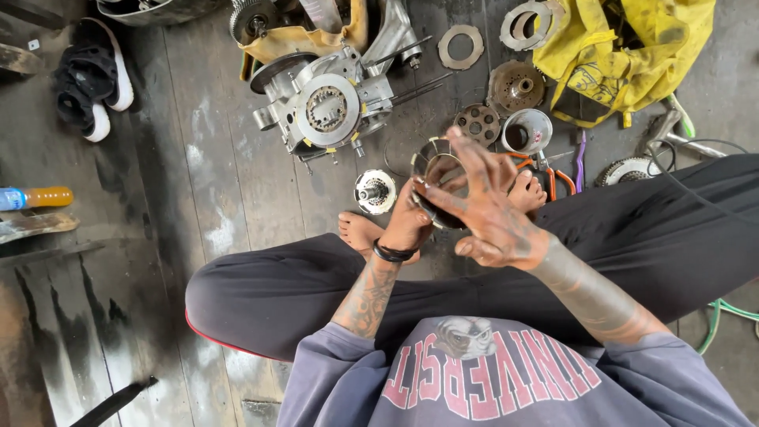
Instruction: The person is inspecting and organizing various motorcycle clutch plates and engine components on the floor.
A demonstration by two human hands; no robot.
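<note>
Both hands grasping one ring-shaped metal basket [437, 170]: left hand [405, 225] underneath, right hand [486, 209] over rim; bare floorboards [198, 174] leftward.

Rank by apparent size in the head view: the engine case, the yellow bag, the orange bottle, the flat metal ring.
1. Yellow bag, though partly cut off by the frame.
2. Engine case, close to the bag.
3. Orange bottle, partly cut off.
4. Flat metal ring.

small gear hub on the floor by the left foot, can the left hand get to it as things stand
Probably not at once: the left hand is gripping the round metal basket. The hub lies just beside it on bare floor with nothing between, so once freed it looks reachable.
</note>
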